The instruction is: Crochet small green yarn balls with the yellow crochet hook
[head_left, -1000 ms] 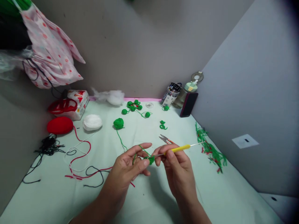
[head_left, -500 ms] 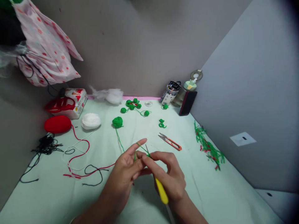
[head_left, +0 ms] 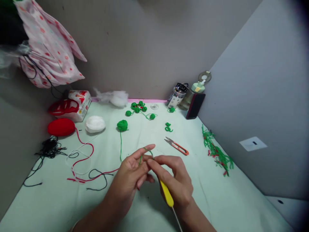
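Observation:
My right hand is closed around a crochet hook with a yellow handle; its pale rear shaft points down toward me. The hook's tip is at my left fingers, mostly hidden. Green yarn loops over the raised index finger of my left hand, whose thumb and middle finger pinch the green work, too small and covered to make out. From there the strand runs back to a green yarn ball. Thread snips with orange handles lie just beyond my right hand.
Red yarn, white yarn and tangled black yarn lie at left. Small green balls sit at the back, near a pen cup, a bottle and a phone. Yarn scraps line the right edge.
The green yarn at my left index finger has shifted, and the hook's tip, visible before, is now hidden by my fingers. The strand to the ball hangs straighter.

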`<state>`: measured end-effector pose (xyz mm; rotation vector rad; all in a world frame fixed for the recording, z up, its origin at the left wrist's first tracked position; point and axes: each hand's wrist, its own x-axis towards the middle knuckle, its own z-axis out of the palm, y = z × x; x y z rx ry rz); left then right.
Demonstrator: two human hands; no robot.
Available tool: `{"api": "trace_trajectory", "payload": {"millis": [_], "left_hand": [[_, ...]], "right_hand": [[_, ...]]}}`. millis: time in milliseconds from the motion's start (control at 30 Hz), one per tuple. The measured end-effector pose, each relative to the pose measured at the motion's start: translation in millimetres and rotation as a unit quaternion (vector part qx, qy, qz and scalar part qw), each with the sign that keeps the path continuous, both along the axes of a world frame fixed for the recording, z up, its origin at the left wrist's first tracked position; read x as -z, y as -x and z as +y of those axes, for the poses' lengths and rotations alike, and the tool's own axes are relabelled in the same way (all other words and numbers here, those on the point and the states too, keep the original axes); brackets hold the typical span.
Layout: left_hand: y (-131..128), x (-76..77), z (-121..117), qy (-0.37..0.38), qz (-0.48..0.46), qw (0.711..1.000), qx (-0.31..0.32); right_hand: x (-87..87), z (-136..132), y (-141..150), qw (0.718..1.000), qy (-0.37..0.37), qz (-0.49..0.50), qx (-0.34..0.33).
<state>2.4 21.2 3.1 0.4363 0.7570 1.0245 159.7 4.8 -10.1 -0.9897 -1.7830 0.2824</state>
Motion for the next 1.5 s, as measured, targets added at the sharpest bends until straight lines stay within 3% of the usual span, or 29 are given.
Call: {"api": "trace_trajectory", "payload": {"millis": [100,200,267,367,600,733,833,900,1200,1333,1433,1500], "left_hand": [[4,-1.7,3,0.044,-0.037,0.998,0.013],[5,-2.2,5,0.029,-0.026,0.999,-0.009],[4,-1.0,4,-0.007,0.005,1.0,-0.008],[0,0.8,1,-0.042,0.042,0.998,0.0],[3,-2.1,0,-0.038,0.064,0.997,0.006],[5,-1.6,-1,-0.047,0.095,0.994,-0.005],[5,0.4,-3,-0.052,0.138,0.989,-0.026],[5,1.7,-4,-0.058,0.151,0.986,-0.035],[2,-2.0,-4,-0.055,0.145,0.987,-0.044],[-2,-4.3,-6,-0.054,0.13,0.988,-0.063],[-3,-4.9,-6,-0.021,0.053,0.998,-0.024],[-1,-5.5,-4,0.02,-0.001,1.0,0.019]], "right_hand": [[-1.3,4,-4,0.995,0.027,0.092,-0.001],[-3.6,12,-4,0.959,0.116,0.257,-0.033],[-4.0,15,-2,0.945,0.161,0.278,-0.058],[-3.2,16,-1,0.946,0.178,0.264,-0.059],[-5.7,17,-4,0.899,0.232,0.364,-0.073],[-6.6,10,-3,0.93,0.192,0.306,-0.062],[-3.6,2,-3,0.97,0.117,0.21,-0.038],[-1.3,-1,-2,0.982,0.072,0.17,-0.041],[1.5,1,-3,0.991,0.03,0.123,-0.047],[6.3,2,-6,0.999,-0.021,-0.002,-0.029],[9.2,1,-8,0.992,-0.083,-0.096,0.004],[7.4,2,-7,0.997,-0.062,-0.043,0.008]]}}
